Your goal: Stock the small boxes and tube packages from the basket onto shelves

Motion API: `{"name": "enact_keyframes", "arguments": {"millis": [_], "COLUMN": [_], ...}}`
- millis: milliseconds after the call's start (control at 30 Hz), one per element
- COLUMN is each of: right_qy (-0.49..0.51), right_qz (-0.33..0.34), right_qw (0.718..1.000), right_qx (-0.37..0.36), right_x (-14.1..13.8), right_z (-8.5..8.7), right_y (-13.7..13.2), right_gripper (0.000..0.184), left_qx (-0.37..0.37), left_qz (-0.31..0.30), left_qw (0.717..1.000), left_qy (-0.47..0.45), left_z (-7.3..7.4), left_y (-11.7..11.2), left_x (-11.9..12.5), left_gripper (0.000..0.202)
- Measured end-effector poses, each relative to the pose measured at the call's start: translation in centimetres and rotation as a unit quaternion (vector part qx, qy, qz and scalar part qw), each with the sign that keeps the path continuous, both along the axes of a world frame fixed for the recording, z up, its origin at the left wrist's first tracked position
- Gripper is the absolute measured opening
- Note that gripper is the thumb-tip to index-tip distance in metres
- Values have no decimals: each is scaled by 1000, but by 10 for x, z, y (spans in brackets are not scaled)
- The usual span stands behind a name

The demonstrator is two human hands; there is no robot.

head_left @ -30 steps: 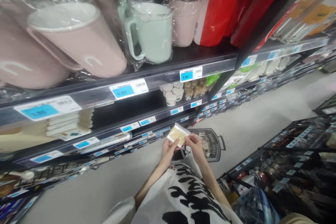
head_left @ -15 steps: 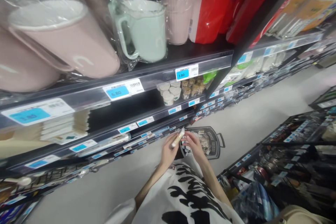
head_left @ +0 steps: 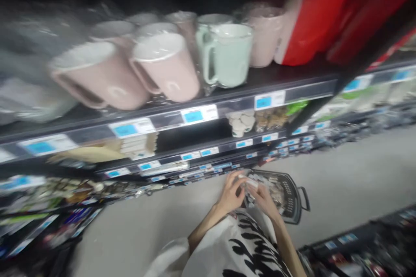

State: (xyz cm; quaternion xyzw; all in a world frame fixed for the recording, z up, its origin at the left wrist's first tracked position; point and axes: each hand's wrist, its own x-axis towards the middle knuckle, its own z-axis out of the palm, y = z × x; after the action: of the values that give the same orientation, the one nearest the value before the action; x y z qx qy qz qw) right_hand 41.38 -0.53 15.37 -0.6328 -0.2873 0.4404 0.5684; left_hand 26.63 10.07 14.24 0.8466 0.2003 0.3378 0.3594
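My left hand [head_left: 231, 192] and my right hand [head_left: 264, 199] meet low in the middle of the view, in front of my body. Between them is a small white tube [head_left: 250, 180], held roughly level. The curled fingers of my left hand grip one end, and my right hand's fingers close on the other. Blur hides the tube's print and exact kind. Just beyond my hands, a dark grey shopping basket [head_left: 293, 216] stands on the floor with several things inside, partly covered by my right hand.
Pink mugs [head_left: 169, 67] and a mint-green mug [head_left: 232, 56] in clear wrap fill the upper shelf, beside red packages [head_left: 316, 21]. Price tags [head_left: 199, 114] line the shelf edges. White cups [head_left: 241, 123] sit lower. Another shelf [head_left: 354, 246] borders the grey aisle floor [head_left: 338, 177].
The view has swung left, so the mugs and basket sit further right. The tube has turned from slanted upward in my left hand to nearly level between both hands, which are closer together.
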Motion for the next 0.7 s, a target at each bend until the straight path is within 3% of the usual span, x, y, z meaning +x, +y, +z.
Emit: {"name": "enact_keyframes", "arguments": {"millis": [67,167,233,333,433,567,700], "right_qy": [-65,-116,-117,-88,-61,-75,-102], "right_qz": [58,135,161,168,144,103,87], "right_qw": [996,983,978,981,987,990,988], "right_qx": [-23,-48,-55,-48,-47,-63,-70], "right_x": [2,-10,-23,-38,-37,-20,-8], "right_z": [-8,-17,-20,-22,-30,-45,-53], "right_y": [0,3,6,12,14,7,-5], "right_gripper": [35,31,31,35,42,43,45], "left_qx": [-29,-68,-73,-50,-4,68,114], "left_qz": [-62,-197,-222,-209,-157,4,161], "left_qw": [996,968,958,961,974,987,964], "left_qy": [55,137,163,177,165,147,179], "left_z": [6,16,25,48,82,130,152], "left_y": [12,32,43,62,91,146,205], "left_x": [-6,-20,-31,-50,-75,-117,-143], "left_gripper": [48,40,33,31,31,30,30]}}
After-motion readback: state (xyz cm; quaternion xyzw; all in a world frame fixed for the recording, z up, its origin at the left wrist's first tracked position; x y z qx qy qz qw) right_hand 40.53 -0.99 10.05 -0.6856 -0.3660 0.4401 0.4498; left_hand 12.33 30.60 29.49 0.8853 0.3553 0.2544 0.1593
